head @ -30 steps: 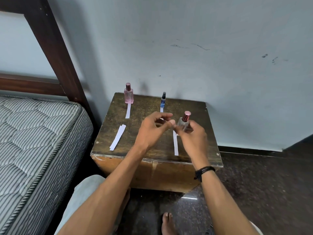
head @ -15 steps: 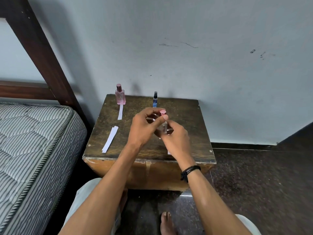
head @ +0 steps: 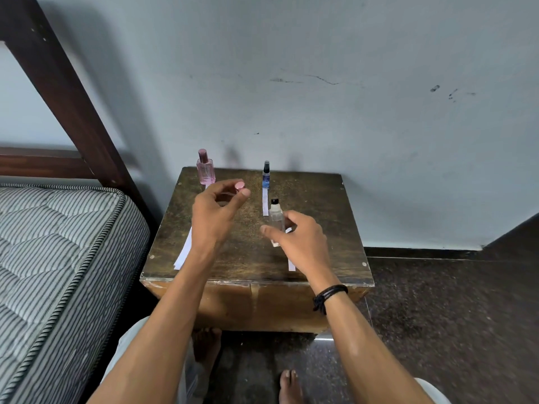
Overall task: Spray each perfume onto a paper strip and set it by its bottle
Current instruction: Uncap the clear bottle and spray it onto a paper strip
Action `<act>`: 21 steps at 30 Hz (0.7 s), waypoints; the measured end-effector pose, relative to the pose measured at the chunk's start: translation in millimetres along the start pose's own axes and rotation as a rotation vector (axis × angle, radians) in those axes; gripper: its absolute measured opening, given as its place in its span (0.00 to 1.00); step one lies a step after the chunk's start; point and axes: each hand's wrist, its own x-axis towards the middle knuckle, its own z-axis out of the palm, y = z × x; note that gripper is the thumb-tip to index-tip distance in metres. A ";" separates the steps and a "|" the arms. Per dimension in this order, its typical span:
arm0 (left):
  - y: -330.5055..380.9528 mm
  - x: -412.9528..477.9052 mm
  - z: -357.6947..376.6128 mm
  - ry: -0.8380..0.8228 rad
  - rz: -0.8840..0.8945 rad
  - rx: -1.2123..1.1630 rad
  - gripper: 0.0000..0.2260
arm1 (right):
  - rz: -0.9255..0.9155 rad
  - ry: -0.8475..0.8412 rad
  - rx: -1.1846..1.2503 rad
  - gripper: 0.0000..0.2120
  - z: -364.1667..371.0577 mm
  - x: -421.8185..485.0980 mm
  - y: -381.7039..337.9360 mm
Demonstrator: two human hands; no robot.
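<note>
Pink cap (head: 239, 186) pinched in left hand (head: 215, 217); clear bottle (head: 276, 220) gripped in right hand (head: 303, 243), over table (head: 320, 199) centre. Set cap down near left edge, lift strip (head: 291, 265) by front edge, aim nozzle (head: 274, 202) squarely, press once.

Paper strip (head: 265, 203) before small bottle (head: 266, 178)

Pink cap (head: 239, 186) now off the clear bottle (head: 276, 218) — away in the left hand (head: 217, 212).

Left hand (head: 217, 212) pinching pink cap (head: 239, 186), right hand (head: 300, 240) gripping clear bottle (head: 276, 218)
</note>
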 end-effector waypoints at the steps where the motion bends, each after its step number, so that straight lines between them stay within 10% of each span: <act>1: -2.5 0.9 -2.7 -0.031 -0.028 0.085 0.10 | 0.003 0.009 0.044 0.15 -1.8 0.9 0.3; 9: -15.8 -2.7 1.6 -0.232 -0.042 0.663 0.08 | -0.020 0.049 0.248 0.13 -11.5 2.5 0.4; 21: -36.6 -1.8 5.1 -0.331 -0.024 0.849 0.10 | 0.063 0.012 0.412 0.15 -13.6 0.9 -2.9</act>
